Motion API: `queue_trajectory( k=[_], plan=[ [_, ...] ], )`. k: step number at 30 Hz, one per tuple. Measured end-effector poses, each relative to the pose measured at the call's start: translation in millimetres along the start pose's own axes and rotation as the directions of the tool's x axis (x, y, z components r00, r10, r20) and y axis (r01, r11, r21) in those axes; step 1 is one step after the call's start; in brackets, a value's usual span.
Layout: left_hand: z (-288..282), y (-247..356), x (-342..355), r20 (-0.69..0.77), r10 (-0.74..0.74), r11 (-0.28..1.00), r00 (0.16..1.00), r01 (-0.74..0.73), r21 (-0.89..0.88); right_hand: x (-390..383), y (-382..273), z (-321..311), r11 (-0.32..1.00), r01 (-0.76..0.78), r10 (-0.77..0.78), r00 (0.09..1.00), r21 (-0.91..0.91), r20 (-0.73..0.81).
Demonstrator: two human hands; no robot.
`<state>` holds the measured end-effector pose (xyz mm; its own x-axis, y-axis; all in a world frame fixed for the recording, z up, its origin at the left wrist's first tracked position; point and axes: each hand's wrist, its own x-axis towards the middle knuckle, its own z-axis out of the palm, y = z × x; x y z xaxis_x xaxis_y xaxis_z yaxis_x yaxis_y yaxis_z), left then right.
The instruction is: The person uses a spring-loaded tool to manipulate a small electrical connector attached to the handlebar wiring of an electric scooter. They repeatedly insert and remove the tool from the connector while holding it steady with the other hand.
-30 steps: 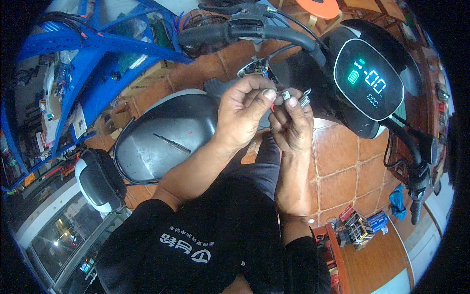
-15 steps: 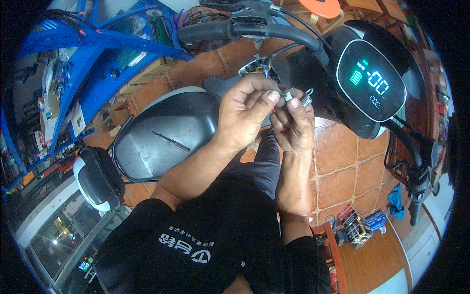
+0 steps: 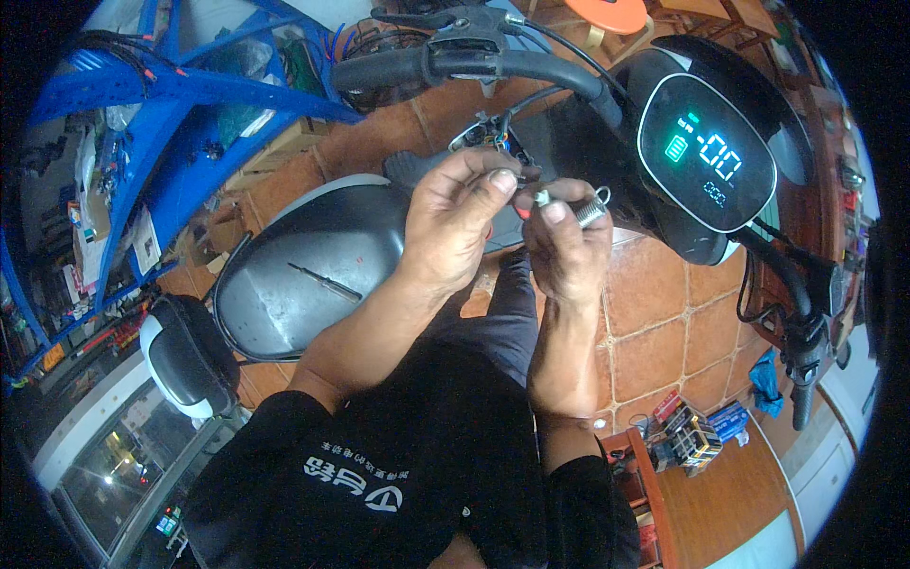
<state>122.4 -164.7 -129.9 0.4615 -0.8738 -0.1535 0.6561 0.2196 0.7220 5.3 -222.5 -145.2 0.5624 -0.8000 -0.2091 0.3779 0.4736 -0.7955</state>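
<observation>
My left hand [image 3: 455,213] is closed in a pinch, thumb against forefinger. A small dark bit shows at its fingertips, too small to name. Close beside it, my right hand [image 3: 573,251] holds a small whitish piece [image 3: 541,199] at its fingertips. A metal coil spring [image 3: 592,210] with a looped end also sits in the right hand's fingers. A bit of red [image 3: 523,213] shows by the right fingertips. Just beyond both hands, an opened housing [image 3: 482,136] with coloured wires hangs below the scooter's handlebar [image 3: 474,66].
A screwdriver [image 3: 325,283] lies on the black scooter seat [image 3: 284,308] at left. The lit display [image 3: 706,156] stands at right. Blue shelving [image 3: 190,90] fills the far left. Small boxes [image 3: 689,441] sit on a wooden surface [image 3: 725,503] at lower right. An orange stool [image 3: 607,14] is at the back.
My hands have drawn slightly apart: the left moved left, while the right stays near its place. More of the whitish piece and the spring now shows. The whole view has shifted slightly.
</observation>
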Motion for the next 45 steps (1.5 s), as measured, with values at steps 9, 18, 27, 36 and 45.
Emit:
queue_trajectory(
  k=[9,18,27,36,45],
  plan=[
    [-4.1,9.0,6.7,0.042,-0.248,0.874,0.968,0.243,-0.422,-1.7,-9.8,24.5,0.518,0.490,-0.428,0.858,-0.701,0.284],
    [-5.1,9.1,6.3,0.096,-0.259,0.860,0.961,0.274,-0.431,-2.7,-2.4,24.8,0.584,0.372,-0.311,0.923,-0.722,0.225],
    [-7.0,10.6,6.2,0.123,-0.288,0.822,0.950,0.311,-0.478,-4.0,-6.8,25.5,0.619,0.322,-0.241,0.946,-0.717,0.217],
    [-7.5,8.3,5.3,0.154,-0.273,0.815,0.950,0.314,-0.488,-5.5,-5.9,25.4,0.659,0.270,-0.215,0.962,-0.702,0.169],
    [-11.0,4.7,6.0,0.195,-0.214,0.863,0.957,0.279,-0.421,-5.0,-6.9,25.7,0.682,0.271,-0.194,0.963,-0.679,0.188]
  ],
)
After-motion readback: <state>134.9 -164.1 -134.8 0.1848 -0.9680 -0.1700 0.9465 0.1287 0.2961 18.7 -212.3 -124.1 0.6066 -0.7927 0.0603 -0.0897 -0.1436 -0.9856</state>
